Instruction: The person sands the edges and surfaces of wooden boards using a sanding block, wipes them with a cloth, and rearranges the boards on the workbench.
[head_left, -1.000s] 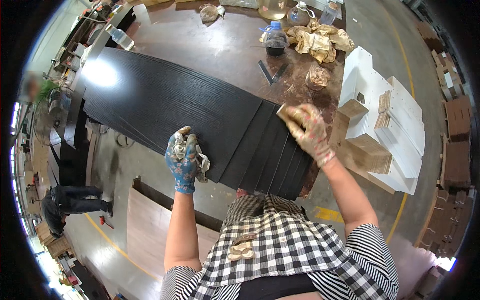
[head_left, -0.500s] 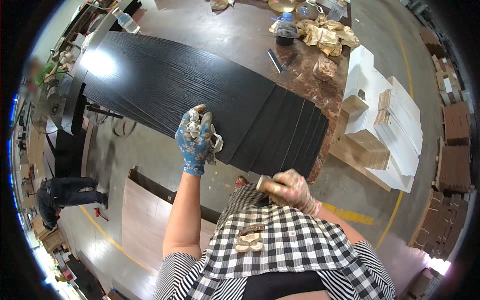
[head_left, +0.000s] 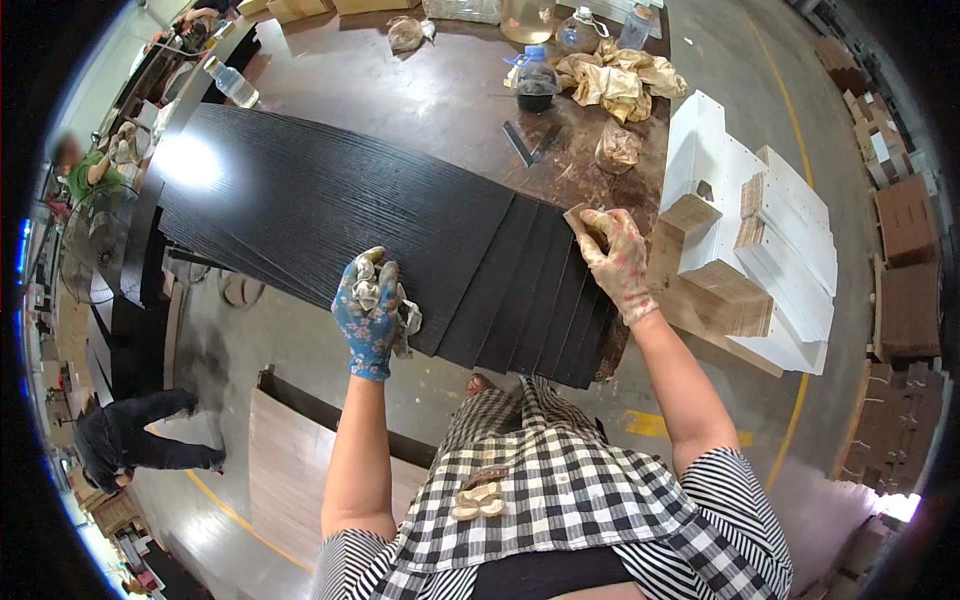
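Note:
Several black wood-grain boards (head_left: pixel 370 190) lie fanned out in a stack on the brown table (head_left: pixel 330 55), their ends stepped toward the right. My left hand (head_left: pixel 364 325), in a blue flowered glove, is closed around a crumpled greyish-white rag (head_left: pixel 408 322) at the near edge of the top board. At the right ends of the boards is my right hand (head_left: pixel 622 262), in a cream glove with red spots. Its fingers pinch a small flat tan piece (head_left: pixel 574 220), which touches or nearly touches the far corner of the fan; its exact kind is unclear.
White board parts (head_left: pixel 745 230) stand stacked on the right. Crumpled brown paper (head_left: pixel 620 80), a blue-capped bottle (head_left: pixel 537 78) and a dark flat strip (head_left: pixel 518 144) lie on the table's far side. A person (head_left: pixel 140 430) bends down at left, near a pale panel (head_left: pixel 300 440).
My right hand has swung up and forward from near my apron to the boards' right ends, carrying the tan piece. My left hand keeps the rag at the near edge.

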